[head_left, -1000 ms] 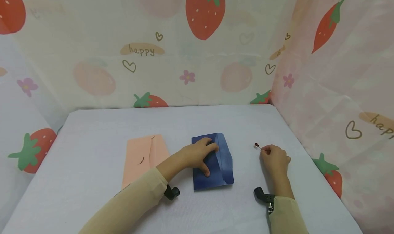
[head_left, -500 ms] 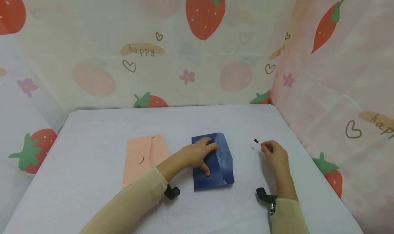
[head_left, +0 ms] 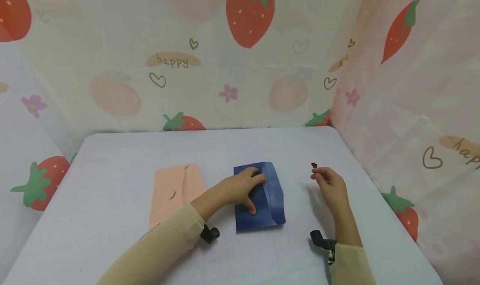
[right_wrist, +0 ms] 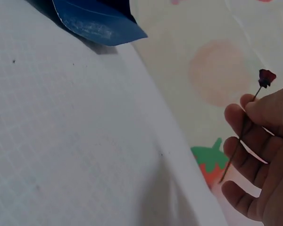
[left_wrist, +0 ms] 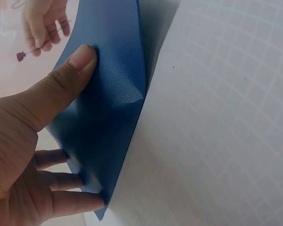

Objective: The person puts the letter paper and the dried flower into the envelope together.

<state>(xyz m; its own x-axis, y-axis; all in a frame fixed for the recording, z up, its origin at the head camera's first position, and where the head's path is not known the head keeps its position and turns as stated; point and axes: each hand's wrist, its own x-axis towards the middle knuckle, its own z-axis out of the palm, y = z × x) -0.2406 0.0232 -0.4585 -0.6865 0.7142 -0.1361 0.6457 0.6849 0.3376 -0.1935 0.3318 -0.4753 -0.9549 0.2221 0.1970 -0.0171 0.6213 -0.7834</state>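
A dark blue envelope [head_left: 271, 208] lies flat on the white table [head_left: 112, 218], its flap [head_left: 275, 185] to the right. My left hand [head_left: 241, 189] rests on it, thumb [left_wrist: 75, 63] pressed flat on the paper and fingertips [left_wrist: 92, 201] at an edge of the envelope [left_wrist: 108, 113]. My right hand [head_left: 318, 175] hovers just right of the envelope and pinches the thin stem of a tiny dark red rose [head_left: 314, 165]. The flower head [right_wrist: 266, 76] points up above the fingers [right_wrist: 245, 115]. A corner of the blue envelope [right_wrist: 94, 21] shows in the right wrist view.
A pale pink envelope [head_left: 174, 191] lies to the left of the blue one. Strawberry-print curtains [head_left: 247, 68] close off the table at the back and on both sides. Bare tabletop stretches behind and in front of the envelopes.
My right hand has lifted the rose off the table and brought it slightly toward the blue envelope, turning the flower upright. The left hand has stayed on the envelope.
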